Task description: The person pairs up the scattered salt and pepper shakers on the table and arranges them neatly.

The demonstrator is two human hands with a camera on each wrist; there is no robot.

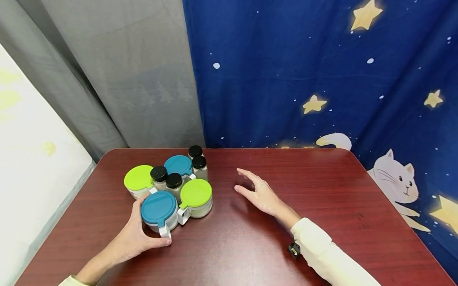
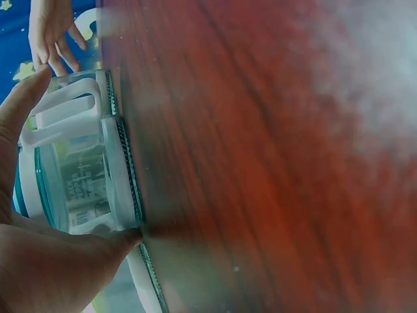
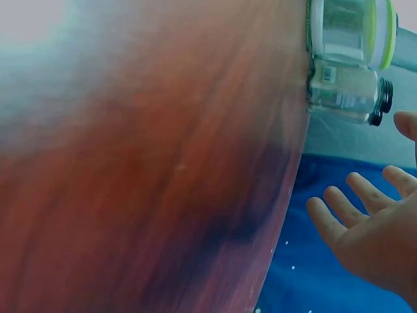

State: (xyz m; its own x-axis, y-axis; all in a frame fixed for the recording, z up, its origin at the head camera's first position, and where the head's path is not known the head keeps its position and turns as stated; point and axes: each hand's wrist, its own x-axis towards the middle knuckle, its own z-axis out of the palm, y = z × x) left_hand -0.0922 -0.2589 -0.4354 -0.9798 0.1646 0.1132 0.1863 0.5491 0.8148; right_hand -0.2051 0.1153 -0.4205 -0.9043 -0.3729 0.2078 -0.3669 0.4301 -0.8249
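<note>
At the front of a cluster of jars, my left hand (image 1: 130, 240) grips a clear jar with a blue lid (image 1: 159, 207) and a white handle. Its thumb lies at the handle side, and the fingers reach round the far left side. In the left wrist view the jar (image 2: 81, 182) stands upright on the table between thumb and finger. My right hand (image 1: 262, 197) hovers over the table to the right of the cluster, fingers spread and relaxed, holding nothing. Closest to it is a jar with a green lid (image 1: 196, 193), its handle beside the gripped jar.
Another green-lidded jar (image 1: 138, 178) and a second blue-lidded jar (image 1: 178, 164) stand behind. Several small black-lidded bottles (image 1: 174, 180) are packed among them. The dark red table (image 1: 286, 171) ends at the back before a blue curtain (image 1: 286, 71) and a grey one (image 1: 143, 79).
</note>
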